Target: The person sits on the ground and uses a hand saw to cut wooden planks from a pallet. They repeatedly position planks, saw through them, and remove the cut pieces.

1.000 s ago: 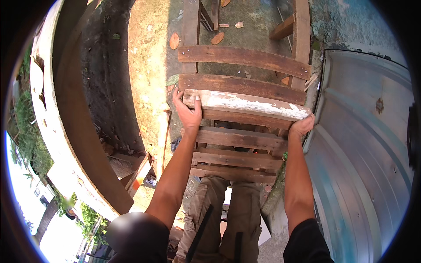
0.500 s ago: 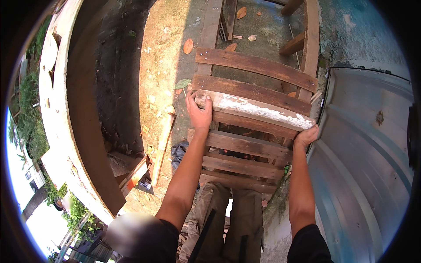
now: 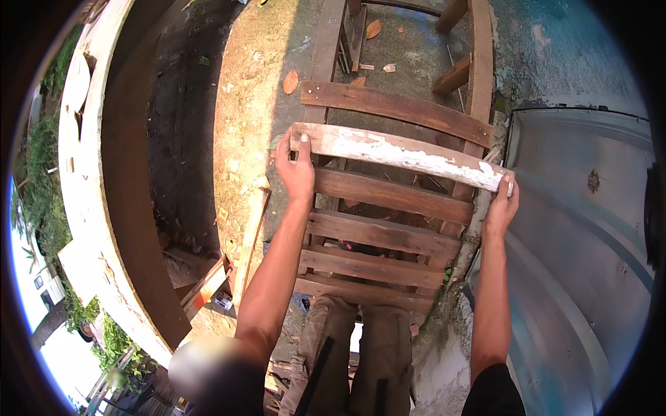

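Note:
Between my two hands I hold a wooden slat with peeling white paint, lying crosswise over a slatted wooden frame. My left hand is closed around its left end, thumb on top. At the right end my right hand grips it, thumb over the upper face. The frame has brown slats across two long rails. Its far brown slat shows nail heads at the left end. Nearer my legs lie several more slats, among them a brown slat just below the painted one. The painted slat hides part of the frame beneath.
On the right stands a corrugated metal sheet beside the frame. A loose wood strip lies on the ground to the left, near a large curved pale board. Dry leaves lie on the concrete.
Both hands have shifted the painted slat slightly away from me, over where a brown slat showed. My right hand has also moved right and upward, and its thumb now shows on top.

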The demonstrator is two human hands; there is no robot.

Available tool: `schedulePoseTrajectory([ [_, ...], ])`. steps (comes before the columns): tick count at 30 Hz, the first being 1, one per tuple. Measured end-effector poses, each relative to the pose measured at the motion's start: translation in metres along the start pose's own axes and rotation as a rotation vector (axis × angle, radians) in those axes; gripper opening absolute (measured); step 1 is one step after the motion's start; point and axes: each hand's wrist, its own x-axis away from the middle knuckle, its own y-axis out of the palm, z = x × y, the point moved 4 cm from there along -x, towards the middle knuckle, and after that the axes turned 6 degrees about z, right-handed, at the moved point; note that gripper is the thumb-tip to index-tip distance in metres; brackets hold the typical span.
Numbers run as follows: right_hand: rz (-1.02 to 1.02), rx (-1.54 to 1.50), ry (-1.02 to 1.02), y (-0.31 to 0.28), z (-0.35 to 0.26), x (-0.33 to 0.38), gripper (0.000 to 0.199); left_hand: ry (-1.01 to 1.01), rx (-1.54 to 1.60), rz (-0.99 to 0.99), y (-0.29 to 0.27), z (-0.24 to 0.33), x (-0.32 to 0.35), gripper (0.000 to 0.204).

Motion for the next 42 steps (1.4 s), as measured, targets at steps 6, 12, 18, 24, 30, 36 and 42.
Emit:
schedulePoseTrajectory([
  [6,0.025,0.074,-0.451,0.095,-0.048,-0.101,0.048,0.169,0.247,-0.010,0.092,0.059,-0.123,0.048],
  [12,-0.017,0.464,-0.449,0.146,-0.009,-0.128,0.054,0.133,0.003,-0.070,0.144,0.011,-0.162,0.060],
  [18,0.169,0.562,-0.444,0.153,-0.009,-0.107,0.050,0.130,-0.417,0.094,0.154,0.030,-0.122,0.062],
  [24,0.240,0.502,-0.430,0.153,-0.008,-0.104,0.042,0.155,-0.381,0.168,0.151,0.015,-0.128,0.048],
  [30,0.250,0.543,-0.499,0.151,-0.001,-0.111,0.045,0.115,-0.417,0.129,0.156,0.016,-0.130,0.046],
  [36,0.320,0.621,-0.457,0.154,-0.003,-0.110,0.046,0.064,-0.530,0.129,0.156,0.010,-0.136,0.054],
  [42,0.231,0.758,-0.299,0.158,-0.005,-0.112,0.054,-0.015,-0.557,0.087,0.156,0.016,-0.133,0.048],
])
